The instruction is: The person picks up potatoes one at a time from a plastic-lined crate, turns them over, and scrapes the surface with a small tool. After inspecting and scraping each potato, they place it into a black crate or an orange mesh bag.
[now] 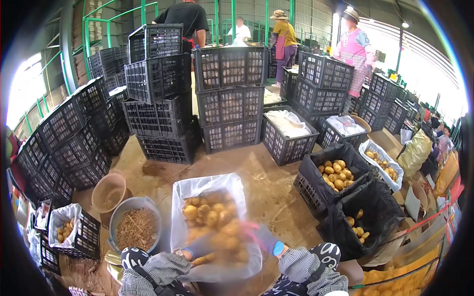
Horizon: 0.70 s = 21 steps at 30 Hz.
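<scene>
In front of me stands a container lined with white plastic, partly filled with yellow potatoes. My left hand, in a dark glove, is over the near left part of the potatoes. At the right rim is my right hand, in a glove that looks pink and purple, with a blue band at the wrist. Both hands are smeared by motion, so their fingers and anything in them cannot be made out. The potatoes near them are blurred too.
Left of the container are a grey bucket of brown debris and a tan basin. Stacked black crates stand ahead. Black-lined crates of potatoes are at right. Several people are farther back, one in a pink apron.
</scene>
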Motion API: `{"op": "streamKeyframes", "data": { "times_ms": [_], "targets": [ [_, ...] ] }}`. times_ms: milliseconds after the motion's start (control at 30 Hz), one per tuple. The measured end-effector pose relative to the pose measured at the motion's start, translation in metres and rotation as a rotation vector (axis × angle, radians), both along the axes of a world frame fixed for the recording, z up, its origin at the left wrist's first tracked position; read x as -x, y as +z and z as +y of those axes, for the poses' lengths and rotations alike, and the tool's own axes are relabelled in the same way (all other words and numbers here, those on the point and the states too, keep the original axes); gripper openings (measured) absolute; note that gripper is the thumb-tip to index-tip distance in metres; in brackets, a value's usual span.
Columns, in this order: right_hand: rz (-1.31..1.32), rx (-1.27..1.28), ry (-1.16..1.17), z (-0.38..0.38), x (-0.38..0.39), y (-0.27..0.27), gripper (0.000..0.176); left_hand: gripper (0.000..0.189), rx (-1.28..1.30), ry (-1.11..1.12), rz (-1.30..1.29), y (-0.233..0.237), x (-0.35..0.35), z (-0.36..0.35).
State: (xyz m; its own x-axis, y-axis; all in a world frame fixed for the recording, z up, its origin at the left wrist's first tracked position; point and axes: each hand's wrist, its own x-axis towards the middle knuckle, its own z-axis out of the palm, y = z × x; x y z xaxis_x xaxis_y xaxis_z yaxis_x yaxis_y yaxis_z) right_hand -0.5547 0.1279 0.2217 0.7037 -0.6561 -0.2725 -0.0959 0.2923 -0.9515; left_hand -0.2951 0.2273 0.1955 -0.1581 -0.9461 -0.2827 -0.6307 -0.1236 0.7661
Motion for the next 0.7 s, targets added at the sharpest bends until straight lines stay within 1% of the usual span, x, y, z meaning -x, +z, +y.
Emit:
{"op": "streamKeyframes", "data": {
  "times_ms": [67,133,167,200,233,267,300,333,367,400,433,500,533,567,600,633,667,700],
  "targets": [
    [0.104,0.380,0.208,0.003,-0.003,-0.018,0.056,0.087,0.110,-0.005,0.136,0.040,0.017,0.003],
    [0.048,0.153,0.253,0.016,-0.009,-0.002,0.072,0.082,0.240,-0.014,0.144,0.081,0.036,0.012],
    [0.029,0.041,0.269,0.022,-0.012,0.007,0.081,0.081,0.206,0.031,0.342,0.083,0.043,0.016],
    [0.042,-0.018,0.258,0.020,-0.016,-0.015,0.083,0.080,0.171,0.073,0.542,0.084,0.050,0.021],
    [0.058,-0.077,0.246,0.020,-0.020,-0.014,0.085,0.075,0.220,0.051,0.491,0.086,0.051,0.021],
    [-0.030,-0.221,0.197,0.023,-0.018,-0.011,0.084,0.070,0.269,0.031,0.440,0.088,0.052,0.021],
    [-0.072,-0.250,0.188,0.024,-0.019,-0.006,0.083,0.065,0.319,0.014,0.388,0.090,0.052,0.021],
    [-0.113,-0.283,0.179,0.026,-0.021,-0.004,0.082,0.053,0.352,-0.026,0.340,0.116,0.058,0.023],
    [-0.156,-0.314,0.172,0.026,-0.022,-0.001,0.080,0.048,0.369,-0.037,0.333,0.125,0.060,0.024],
    [-0.137,-0.232,0.147,0.028,-0.023,0.002,0.078,0.042,0.386,-0.048,0.327,0.133,0.062,0.025],
    [-0.119,-0.148,0.122,0.029,-0.025,0.004,0.076,0.042,0.387,-0.031,0.363,0.134,0.061,0.025],
    [-0.098,-0.020,0.086,0.029,-0.029,0.008,0.074,0.057,0.282,0.015,0.468,0.133,0.057,0.022],
    [-0.096,0.021,0.074,0.031,-0.031,0.007,0.073,0.072,0.174,0.042,0.537,0.129,0.053,0.021],
    [-0.094,0.059,0.060,0.033,-0.033,0.009,0.072,0.076,0.184,0.033,0.500,0.122,0.050,0.020],
    [0.008,0.239,0.064,0.035,-0.033,0.012,0.068,0.081,0.195,0.024,0.462,0.114,0.046,0.018],
    [0.027,0.223,0.052,0.035,-0.032,0.016,0.064,0.085,0.206,0.015,0.425,0.107,0.043,0.016],
    [0.046,0.203,0.039,0.039,-0.032,0.033,0.060,0.085,0.227,-0.002,0.430,0.106,0.041,0.013],
    [0.016,0.377,0.029,0.032,-0.027,0.002,0.052,0.081,0.246,0.002,0.437,0.097,0.039,0.013]
  ]
}}
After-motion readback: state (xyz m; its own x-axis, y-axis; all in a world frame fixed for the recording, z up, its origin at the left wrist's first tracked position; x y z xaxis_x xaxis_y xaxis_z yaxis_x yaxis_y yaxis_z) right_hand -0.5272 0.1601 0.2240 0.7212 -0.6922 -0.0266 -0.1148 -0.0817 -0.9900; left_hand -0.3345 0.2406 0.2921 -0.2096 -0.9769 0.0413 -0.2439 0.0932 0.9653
